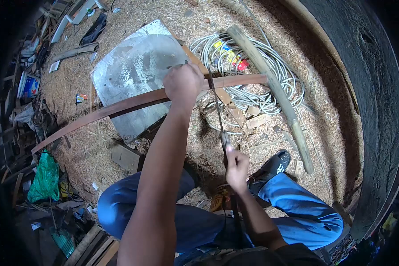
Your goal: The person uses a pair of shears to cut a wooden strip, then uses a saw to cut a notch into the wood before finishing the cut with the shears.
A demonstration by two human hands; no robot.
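Observation:
A long, slightly reddish wooden strip [115,108] runs across the view from lower left to upper right; the lens bends its outline. My left hand [184,84] is closed around it, right of its middle. Close beside that fist, a thin dark saw [218,108], seen nearly edge-on, crosses the strip. My right hand [237,170] grips the saw at its near end, with the thumb stretched along the handle. The fingers hide most of the handle. The strip's right end meets a rough wooden pole [277,91].
A whitish, worn board [133,66] lies under the strip. Behind the pole sits a coil of grey cable [292,86] on shavings. A dark curved slab [368,88] stands at right. At left are a green plastic bag [44,179] and scrap wood. My sandalled foot [277,163] is nearby.

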